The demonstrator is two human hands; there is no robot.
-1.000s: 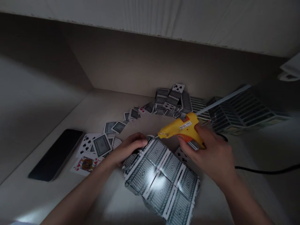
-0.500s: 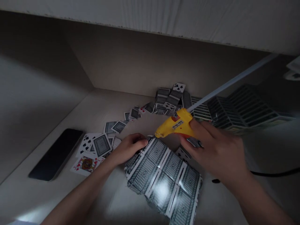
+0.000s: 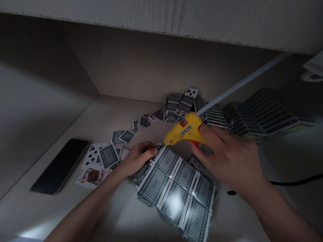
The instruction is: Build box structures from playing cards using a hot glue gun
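Observation:
My right hand (image 3: 227, 154) is wrapped round a yellow hot glue gun (image 3: 185, 129), whose nozzle points down-left at the upper left corner of a block built of playing cards (image 3: 174, 188). A long pale glue stick (image 3: 242, 84) runs out of the gun's back end. At that same corner my left hand (image 3: 140, 156) grips the playing-card block's edge, thumb on top and fingers curled, partly hidden. The block's top shows patterned blue-grey card backs with white strips between them, and light glares off the middle.
A black phone (image 3: 60, 166) lies at the left beside loose playing cards (image 3: 109, 156). Stacked cards (image 3: 174, 104) stand against the back wall. Folded card structures (image 3: 262, 111) are at the back right. A black cord (image 3: 297, 181) runs right, and a shelf edge (image 3: 161, 20) overhangs above.
The glue gun and my right hand have shifted slightly left and up, with the nozzle still by the block's corner. My left hand keeps its place on the block.

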